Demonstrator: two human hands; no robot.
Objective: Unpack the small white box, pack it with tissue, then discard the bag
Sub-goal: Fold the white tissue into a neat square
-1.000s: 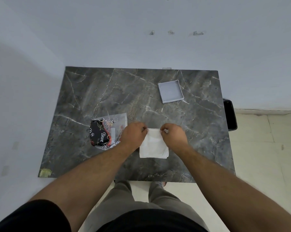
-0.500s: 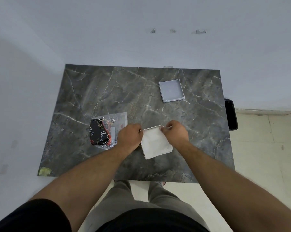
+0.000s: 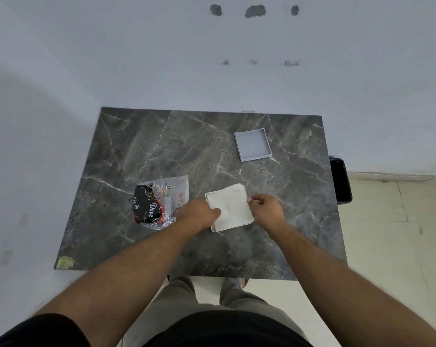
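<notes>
The folded tissue lies over the small white box on the surface, between both hands: left hand presses its edge with curled fingers, right hand pinches the opposite edge.

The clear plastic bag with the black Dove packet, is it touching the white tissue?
Apart. The head view shows bare marble table between the plastic bag and the tissue, with the left hand lying across part of that gap.
</notes>
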